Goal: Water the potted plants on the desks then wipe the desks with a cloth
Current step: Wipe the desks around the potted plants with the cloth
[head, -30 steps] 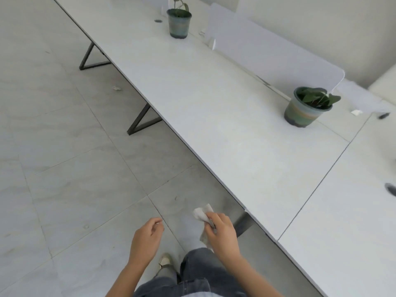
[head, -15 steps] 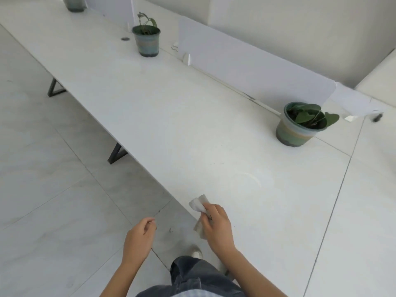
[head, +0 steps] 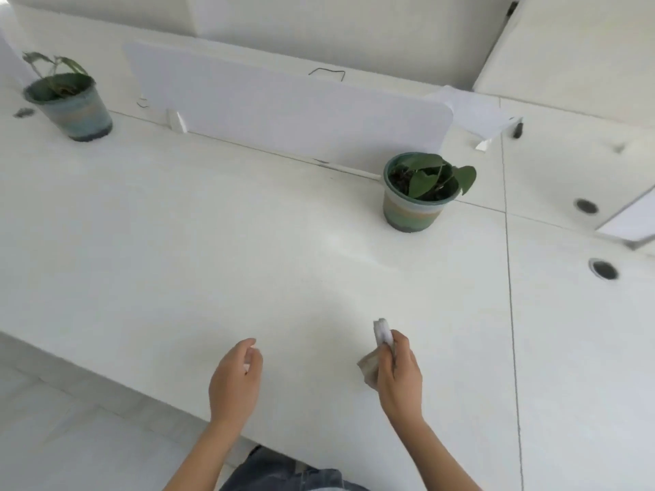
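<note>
Cloth (head: pixel 382 334) gripped in right hand (head: pixel 398 375) over desk (head: pixel 248 242); left hand (head: pixel 234 380) seemingly empty, loosely curled.

At the lower middle of the frame, the right hand (head: pixel 398 379) grips a crumpled cloth (head: pixel 382 332) above the white desk (head: pixel 177 242). The left hand (head: pixel 234 380) hangs beside it, fingers loosely curled. One potted plant (head: pixel 413 207) stands right of centre before a white divider (head: pixel 283 115), and another pot (head: pixel 72 106) stands at the upper left.
</note>
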Demonstrator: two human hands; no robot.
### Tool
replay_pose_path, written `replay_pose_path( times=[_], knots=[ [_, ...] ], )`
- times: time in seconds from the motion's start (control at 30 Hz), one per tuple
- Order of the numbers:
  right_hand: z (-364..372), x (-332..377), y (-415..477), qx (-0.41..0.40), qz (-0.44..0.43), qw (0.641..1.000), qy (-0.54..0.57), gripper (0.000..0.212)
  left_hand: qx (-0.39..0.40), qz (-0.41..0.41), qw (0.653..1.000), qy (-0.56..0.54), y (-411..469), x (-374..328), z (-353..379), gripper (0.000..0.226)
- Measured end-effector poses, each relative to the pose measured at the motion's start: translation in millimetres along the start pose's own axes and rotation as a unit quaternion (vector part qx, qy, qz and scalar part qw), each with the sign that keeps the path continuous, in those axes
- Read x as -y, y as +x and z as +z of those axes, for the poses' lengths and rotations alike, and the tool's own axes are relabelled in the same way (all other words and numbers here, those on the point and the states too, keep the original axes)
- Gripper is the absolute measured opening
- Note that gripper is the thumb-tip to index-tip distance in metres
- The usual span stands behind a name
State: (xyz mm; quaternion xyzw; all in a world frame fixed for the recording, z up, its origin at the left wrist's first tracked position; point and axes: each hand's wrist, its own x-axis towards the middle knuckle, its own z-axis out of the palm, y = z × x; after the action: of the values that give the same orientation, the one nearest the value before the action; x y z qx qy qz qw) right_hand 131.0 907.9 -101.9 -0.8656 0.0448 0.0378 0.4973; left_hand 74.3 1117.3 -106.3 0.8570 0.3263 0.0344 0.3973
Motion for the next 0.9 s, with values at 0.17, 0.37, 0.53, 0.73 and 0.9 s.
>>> replay_pose_path(
  times=[0.17, 0.37, 0.53, 0.73, 0.9],
  knots=[
    [-25.8, -4.6, 48.9, -0.116, 0.052, 0.992, -0.013, 0.034, 0.036, 0.132, 0.986, 0.09, 76.5, -43.6, 23.3, 0.034],
    [-74.6, 1.1, 121.3, -0.227, 0.071, 0.97, -0.055, 0.041, 0.092, 0.196, 0.955, 0.202, 141.9, -76.1, 53.7, 0.043],
    [-103.8, 7.7, 186.7, -0.215, 0.015, 0.959, -0.183, 0.046, 0.107, 0.23, 0.923, 0.289, 176.4, -76.7, 67.1, 0.042],
    [-82.6, -34.1, 255.9, 0.035, 0.088, 0.94, -0.328, 0.049, 0.101, 0.239, 0.899, 0.353, 191.4, -62.9, 80.8, 0.049],
    [-53.7, -37.7, 265.8, -0.006, 0.147, 0.922, -0.357, 0.052, 0.085, 0.236, 0.902, 0.351, 194.9, -65.8, 86.3, 0.05]
  ],
)
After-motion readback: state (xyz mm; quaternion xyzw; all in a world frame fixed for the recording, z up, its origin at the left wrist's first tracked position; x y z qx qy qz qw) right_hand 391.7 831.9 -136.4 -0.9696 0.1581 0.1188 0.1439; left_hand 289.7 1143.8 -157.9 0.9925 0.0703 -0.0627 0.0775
